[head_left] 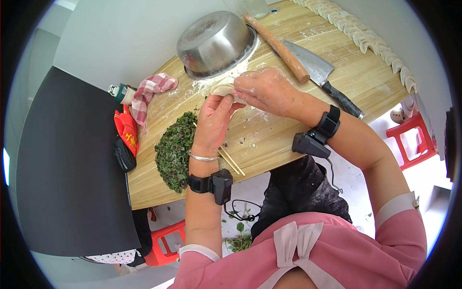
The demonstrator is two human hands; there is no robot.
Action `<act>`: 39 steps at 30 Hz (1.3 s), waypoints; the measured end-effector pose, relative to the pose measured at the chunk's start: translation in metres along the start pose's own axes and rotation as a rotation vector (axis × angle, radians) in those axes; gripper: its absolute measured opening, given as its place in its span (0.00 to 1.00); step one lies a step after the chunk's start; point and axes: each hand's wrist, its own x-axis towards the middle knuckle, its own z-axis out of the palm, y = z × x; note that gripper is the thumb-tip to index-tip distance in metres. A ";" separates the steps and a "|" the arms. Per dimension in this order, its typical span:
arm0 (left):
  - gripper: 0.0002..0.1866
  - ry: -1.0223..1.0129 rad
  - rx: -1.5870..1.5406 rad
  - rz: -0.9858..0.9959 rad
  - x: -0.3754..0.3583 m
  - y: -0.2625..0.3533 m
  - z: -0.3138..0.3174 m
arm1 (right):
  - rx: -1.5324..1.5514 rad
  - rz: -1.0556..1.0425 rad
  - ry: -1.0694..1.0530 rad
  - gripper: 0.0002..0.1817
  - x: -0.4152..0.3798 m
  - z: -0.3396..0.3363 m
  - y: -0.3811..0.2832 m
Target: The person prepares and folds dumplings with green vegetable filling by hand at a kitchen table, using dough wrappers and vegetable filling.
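Note:
My left hand point(215, 118) holds a dumpling point(222, 90) from below, its thumb pressed along the wrapper. From the right, my right hand point(267, 89) pinches the dumpling's edge, fingertips close together. The pale dough looks folded over; the filling inside is hidden. Below and left of my left hand lies a heap of chopped greens point(174, 156), and a pair of chopsticks point(232, 161) sticks out from behind my left wrist. Loose flour is scattered on the wooden table point(274, 139) around both hands.
An upturned steel basin point(211, 41) stands at the back. Beside it lie a rolling pin point(279, 48) and a cleaver point(313, 62), its handle near the right edge. Rows of dumplings point(365, 36) line the far right. A checked cloth point(147, 94) and a bottle point(122, 94) are left.

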 end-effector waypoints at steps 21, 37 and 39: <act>0.14 0.042 0.121 -0.016 0.000 0.002 0.003 | -0.019 0.167 -0.115 0.14 0.003 -0.007 -0.002; 0.14 0.078 0.198 0.036 -0.002 0.003 0.005 | 0.148 0.125 -0.058 0.08 0.002 -0.003 -0.002; 0.14 0.119 0.152 0.044 -0.003 0.005 0.015 | 0.184 0.103 -0.040 0.08 0.002 -0.003 -0.003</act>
